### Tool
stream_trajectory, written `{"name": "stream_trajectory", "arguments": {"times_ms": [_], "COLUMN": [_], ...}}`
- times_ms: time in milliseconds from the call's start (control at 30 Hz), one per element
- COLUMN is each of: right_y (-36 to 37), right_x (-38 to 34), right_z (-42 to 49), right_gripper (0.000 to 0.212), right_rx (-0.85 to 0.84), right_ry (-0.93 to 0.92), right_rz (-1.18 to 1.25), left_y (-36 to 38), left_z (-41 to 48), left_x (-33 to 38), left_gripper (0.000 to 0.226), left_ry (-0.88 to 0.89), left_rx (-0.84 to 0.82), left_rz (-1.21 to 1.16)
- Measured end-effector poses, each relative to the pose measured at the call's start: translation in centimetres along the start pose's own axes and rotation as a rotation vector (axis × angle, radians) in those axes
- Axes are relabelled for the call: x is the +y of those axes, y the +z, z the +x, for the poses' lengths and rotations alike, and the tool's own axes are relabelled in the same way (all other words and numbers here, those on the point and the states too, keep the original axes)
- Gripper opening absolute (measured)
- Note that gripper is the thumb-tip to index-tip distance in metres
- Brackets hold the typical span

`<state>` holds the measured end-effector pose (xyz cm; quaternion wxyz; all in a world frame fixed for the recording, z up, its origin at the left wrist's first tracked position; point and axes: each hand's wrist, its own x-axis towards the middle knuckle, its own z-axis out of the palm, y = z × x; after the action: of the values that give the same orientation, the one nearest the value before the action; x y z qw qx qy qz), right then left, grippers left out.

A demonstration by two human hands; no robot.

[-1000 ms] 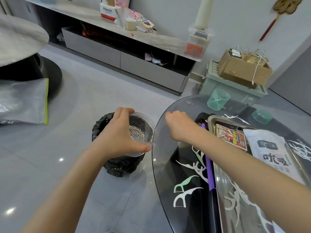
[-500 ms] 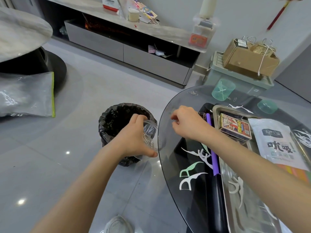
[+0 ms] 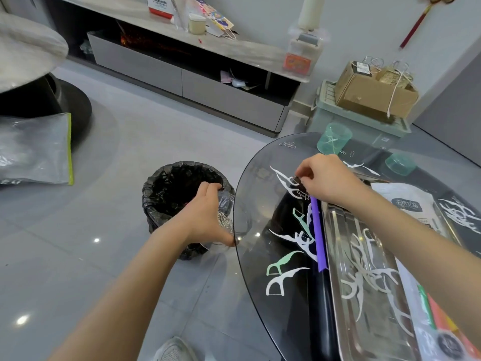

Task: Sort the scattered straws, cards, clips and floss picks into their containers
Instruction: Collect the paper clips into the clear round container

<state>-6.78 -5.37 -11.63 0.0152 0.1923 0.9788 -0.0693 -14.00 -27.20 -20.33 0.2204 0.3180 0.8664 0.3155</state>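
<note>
My left hand (image 3: 205,217) grips a clear plastic cup (image 3: 227,217) with paper clips in it, held just off the left edge of the round glass table (image 3: 250,246). My right hand (image 3: 325,178) reaches over the table and pinches a paper clip (image 3: 296,179) beside a white floss pick (image 3: 285,181). Several white and green floss picks (image 3: 281,267) lie scattered on the glass. A purple straw (image 3: 318,235) lies along the left rim of a steel tray (image 3: 338,256) that holds more floss picks.
A bin lined with a black bag (image 3: 179,194) stands on the floor under my left hand. Two teal cups (image 3: 334,138) and loose clips (image 3: 287,145) sit at the table's far side. A white straw packet (image 3: 406,204) lies on the tray.
My right hand has moved farther over the table and down onto a paper clip. My left hand has lowered the cup against the table's edge. The camera has tilted down.
</note>
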Motion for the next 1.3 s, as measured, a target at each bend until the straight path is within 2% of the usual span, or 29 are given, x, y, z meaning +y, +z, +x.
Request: {"name": "stream_trajectory", "arguments": {"times_ms": [100, 200, 433, 500, 567, 700, 933, 1033, 1167, 1300], "right_y": [-0.1, 0.5, 2.1, 1.6, 1.2, 1.8, 2.6, 1.5, 0.8, 1.6], "right_x": [0.5, 0.2, -1.2, -1.2, -0.6, -0.1, -2.2, -1.3, -1.0, -1.5], "right_z": [0.1, 0.1, 0.4, 0.6, 1.3, 2.2, 2.4, 2.7, 1.2, 0.7], "right_gripper": [0.022, 0.018, 0.015, 0.02, 0.026, 0.032, 0.027, 0.032, 0.008, 0.021], "right_rx": [-0.056, -0.099, -0.086, -0.019, 0.053, -0.064, -0.01, 0.068, -0.143, -0.226], "right_ry": [-0.057, -0.141, -0.186, -0.147, -0.086, -0.043, -0.118, -0.083, -0.13, -0.175], "right_rz": [-0.158, -0.187, 0.123, 0.199, 0.122, -0.116, 0.052, -0.118, -0.511, -0.612], "left_y": [-0.5, -0.9, -1.0, -1.0, -0.8, -0.5, -0.5, -0.6, -0.6, -0.6], "left_z": [0.0, -0.3, -0.8, -0.6, -0.5, -0.4, -0.5, -0.7, -0.9, -1.1], "left_x": [-0.3, -0.9, -1.2, -1.2, -1.2, -1.1, -0.7, -0.5, -0.2, 0.2], "left_gripper": [0.121, 0.117, 0.116, 0.117, 0.118, 0.118, 0.117, 0.116, 0.114, 0.113], "left_ry": [-0.018, -0.038, -0.047, -0.039, -0.029, -0.014, -0.007, -0.004, -0.005, 0.0], "left_rx": [-0.03, -0.052, -0.062, -0.067, -0.084, -0.122, -0.125, -0.128, -0.149, -0.159], "left_rz": [0.04, 0.065, 0.049, 0.045, 0.039, 0.0, -0.002, 0.005, 0.037, 0.048]}}
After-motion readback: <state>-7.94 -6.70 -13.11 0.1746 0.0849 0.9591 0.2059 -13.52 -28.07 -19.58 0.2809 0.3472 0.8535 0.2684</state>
